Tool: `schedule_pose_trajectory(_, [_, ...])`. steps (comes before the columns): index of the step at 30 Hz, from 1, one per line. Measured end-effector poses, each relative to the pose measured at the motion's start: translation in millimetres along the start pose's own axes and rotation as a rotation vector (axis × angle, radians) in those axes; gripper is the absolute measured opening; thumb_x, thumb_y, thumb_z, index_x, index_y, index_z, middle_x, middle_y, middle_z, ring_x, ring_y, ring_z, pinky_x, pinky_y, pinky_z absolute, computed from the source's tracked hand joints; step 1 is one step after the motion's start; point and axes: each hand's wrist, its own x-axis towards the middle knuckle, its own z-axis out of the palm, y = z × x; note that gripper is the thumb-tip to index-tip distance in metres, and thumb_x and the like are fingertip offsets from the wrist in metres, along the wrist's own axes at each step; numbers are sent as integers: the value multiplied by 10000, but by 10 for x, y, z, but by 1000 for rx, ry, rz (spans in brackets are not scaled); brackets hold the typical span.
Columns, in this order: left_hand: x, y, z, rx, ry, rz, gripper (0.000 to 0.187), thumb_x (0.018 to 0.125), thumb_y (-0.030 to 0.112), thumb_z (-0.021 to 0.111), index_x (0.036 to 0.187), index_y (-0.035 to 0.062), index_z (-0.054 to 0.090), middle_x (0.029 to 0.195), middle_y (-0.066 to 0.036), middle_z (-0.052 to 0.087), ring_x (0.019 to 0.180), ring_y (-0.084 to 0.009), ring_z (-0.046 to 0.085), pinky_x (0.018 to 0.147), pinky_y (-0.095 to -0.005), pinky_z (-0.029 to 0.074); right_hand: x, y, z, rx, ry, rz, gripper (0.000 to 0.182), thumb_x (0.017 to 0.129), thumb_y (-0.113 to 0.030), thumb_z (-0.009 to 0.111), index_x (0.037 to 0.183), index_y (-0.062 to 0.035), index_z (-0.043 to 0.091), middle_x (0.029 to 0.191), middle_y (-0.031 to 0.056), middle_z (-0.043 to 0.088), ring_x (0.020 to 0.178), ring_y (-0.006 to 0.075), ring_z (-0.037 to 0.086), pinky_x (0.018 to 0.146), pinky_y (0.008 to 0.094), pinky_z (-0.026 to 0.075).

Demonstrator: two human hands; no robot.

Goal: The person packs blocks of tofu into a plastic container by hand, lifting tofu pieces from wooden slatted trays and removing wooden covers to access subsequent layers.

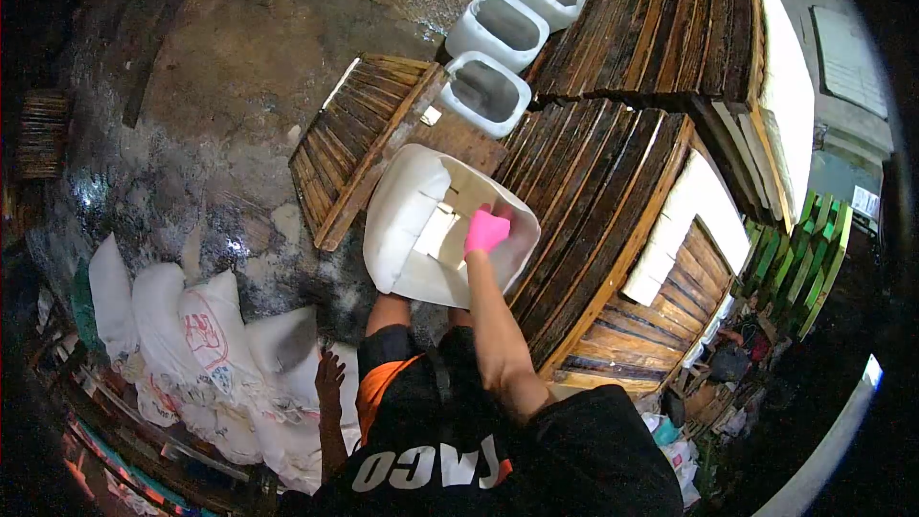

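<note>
A large white plastic container (402, 220) with a cut-open side lies in front of my legs. My right hand (488, 229), in a pink glove, reaches into its opening with the fingers closed; what they hold, if anything, is hidden. Pale flat pieces (437, 230) lie inside the container, left of the glove. My left hand (330, 372) hangs low at my left side near white sacks (206, 325), its fingers apart and holding nothing.
Three open white containers (486, 96) stand in a row ahead. Slatted wooden panels (593, 211) are stacked on the right, and another panel (359, 134) lies ahead on the left. Green slats (799, 258) are at the far right. The floor (220, 86) looks wet.
</note>
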Motion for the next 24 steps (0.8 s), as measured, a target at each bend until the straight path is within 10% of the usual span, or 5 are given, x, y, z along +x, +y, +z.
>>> schedule_pose_trajectory(3, [-240,163,189,94,21,-8,526,934,389,558,1370,113,457,1332,-88,527,1148,-252,561,970,-421,394,23,-412,-222,3,-460,105,339,779,-126,684,1082,2,606,964,138,658,886,237,637,747,335,493])
schedule_pose_trajectory(6, [-185,54,145,156,114,-118,533,930,391,569,1369,111,457,1309,-85,541,1129,-241,570,947,-380,410,-200,116,431,-38,-292,-254,386,764,-133,709,1108,-7,585,1005,150,636,928,238,612,777,336,477])
schedule_pose_trajectory(18, [-245,-7,-87,68,46,-96,476,948,334,538,1377,147,449,1320,-84,538,1105,-236,586,911,-390,423,-80,-673,286,-127,-524,311,468,777,-153,648,1186,40,527,1151,227,607,1065,336,592,887,383,465])
schedule_pose_trajectory(22, [-201,27,-14,100,25,-93,475,949,316,518,1386,147,439,1325,-77,533,1116,-240,578,909,-377,420,-203,-241,471,72,-414,156,288,818,-212,627,1009,2,594,878,158,628,778,341,592,762,390,485])
schedule_pose_trajectory(24, [-274,174,81,124,10,-44,481,945,315,525,1386,146,439,1327,-76,532,1114,-240,579,908,-376,422,-219,-149,500,-300,-78,-406,325,824,-243,617,1030,7,590,921,170,639,806,347,600,770,416,485])
